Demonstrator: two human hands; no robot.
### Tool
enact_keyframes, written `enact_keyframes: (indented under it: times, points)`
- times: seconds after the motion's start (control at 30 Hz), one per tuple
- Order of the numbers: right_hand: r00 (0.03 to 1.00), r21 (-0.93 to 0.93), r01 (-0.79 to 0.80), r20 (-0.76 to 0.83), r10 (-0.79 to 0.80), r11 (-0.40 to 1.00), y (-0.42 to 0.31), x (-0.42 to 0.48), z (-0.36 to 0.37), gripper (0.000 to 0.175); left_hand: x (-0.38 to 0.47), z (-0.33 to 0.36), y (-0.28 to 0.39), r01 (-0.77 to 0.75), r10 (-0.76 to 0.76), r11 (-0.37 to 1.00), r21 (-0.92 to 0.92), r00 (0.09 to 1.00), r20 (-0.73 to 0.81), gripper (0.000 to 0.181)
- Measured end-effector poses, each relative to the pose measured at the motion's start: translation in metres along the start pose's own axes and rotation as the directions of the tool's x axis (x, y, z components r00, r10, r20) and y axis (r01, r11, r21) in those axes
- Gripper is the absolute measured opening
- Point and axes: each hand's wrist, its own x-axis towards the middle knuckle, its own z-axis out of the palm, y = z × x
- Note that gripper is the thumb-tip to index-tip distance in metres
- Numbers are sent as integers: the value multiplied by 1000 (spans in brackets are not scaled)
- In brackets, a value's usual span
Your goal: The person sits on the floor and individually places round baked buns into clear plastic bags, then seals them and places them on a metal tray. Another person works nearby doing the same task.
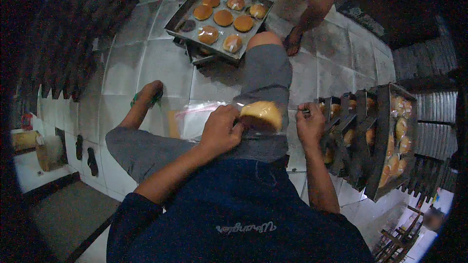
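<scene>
My left hand (223, 128) pinches the near end of a clear plastic bag with a round bun (261, 116) inside, held above my lap. The bun is pale yellow on one side and brown on the other, and slightly blurred. Under and beyond that hand lies a pile of flat clear plastic bags (195, 117) with a reddish strip along the edge. To the right, my right hand (310, 122) is raised apart from the bun. Its fingers are curled around a small thin object, too dark to name.
A metal baking tray (174, 18) of buns, some bagged, rests on another tray ahead. More trays (382, 146) with bagged buns stand at my right. Another person's leg (310, 14) is at the far right. Dark sandals (92, 161) lie on the tiled floor (120, 69).
</scene>
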Motion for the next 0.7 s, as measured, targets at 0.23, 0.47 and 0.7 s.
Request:
enact_keyframes:
  times: [0.23, 0.47, 0.7]
  points:
    - [838, 422, 117, 444, -318, 899, -98, -18, -6, 64, -5, -8, -6, 108, -135, 963, -246, 987, -92, 19]
    - [539, 217, 840, -435, -721, 498, -209, 130, 61, 66, -68, -33, -63, 246, -193, 957, 155, 936, -294, 26]
    - [573, 324, 761, 70, -817, 562, -263, 177, 127, 60, -81, -28, -88, 192, -162, 802, 566, 981, -103, 19]
